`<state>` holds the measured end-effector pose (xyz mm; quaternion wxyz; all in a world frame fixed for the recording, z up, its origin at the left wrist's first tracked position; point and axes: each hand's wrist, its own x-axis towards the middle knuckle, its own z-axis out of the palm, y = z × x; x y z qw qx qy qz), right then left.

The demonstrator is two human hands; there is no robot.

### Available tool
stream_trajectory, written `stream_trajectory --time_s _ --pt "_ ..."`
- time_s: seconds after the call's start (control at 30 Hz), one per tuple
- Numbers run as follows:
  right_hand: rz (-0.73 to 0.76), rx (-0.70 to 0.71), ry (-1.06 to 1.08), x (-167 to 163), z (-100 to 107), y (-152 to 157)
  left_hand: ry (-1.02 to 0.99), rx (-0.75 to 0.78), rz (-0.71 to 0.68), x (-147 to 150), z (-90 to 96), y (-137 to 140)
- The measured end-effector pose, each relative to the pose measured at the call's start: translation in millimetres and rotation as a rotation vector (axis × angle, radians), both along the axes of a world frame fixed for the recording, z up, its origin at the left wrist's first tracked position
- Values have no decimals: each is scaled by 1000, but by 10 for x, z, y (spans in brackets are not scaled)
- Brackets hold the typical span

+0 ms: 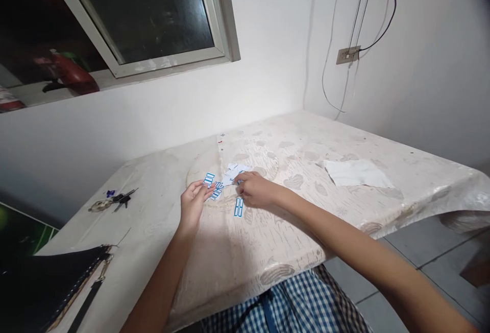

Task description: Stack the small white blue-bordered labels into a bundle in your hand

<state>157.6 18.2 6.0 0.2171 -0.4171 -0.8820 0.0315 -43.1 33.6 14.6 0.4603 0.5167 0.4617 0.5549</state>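
Note:
Small white paper pieces printed with blue-outlined boxes (216,191) are pinched between the thumb and fingers of my left hand (192,200). My right hand (255,189) is curled low over the table, with a blue-marked paper piece (240,181) partly hidden at its fingertips. Just beyond it lies a small pile of white paper pieces (230,173), some overlapping. Another blue-boxed paper piece (238,207) rests on the tablecloth below my right fingers.
The table has a patterned cloth under clear plastic (291,236). A folded white cloth (358,173) lies to the right. Keys (122,198) sit at the left, with a black bag (65,282) nearer. Behind are a window (145,16) and a wall socket (348,54) with cables.

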Motion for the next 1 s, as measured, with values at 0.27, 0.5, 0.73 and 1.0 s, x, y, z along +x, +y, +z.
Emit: stream_trajectory --time_s 0.27,0.5,0.73,1.0 --pt "-119 166 183 -4 135 -19 33 -139 -190 26 -26 -26" --pt "-34 211 257 -84 99 -38 -48 -225 -323 129 -76 -73" --pt "28 228 327 -92 51 -30 -122 -236 -370 144 -22 -110" --pt "127 120 500 -76 34 13 -160 -224 -403 130 -7 -129"
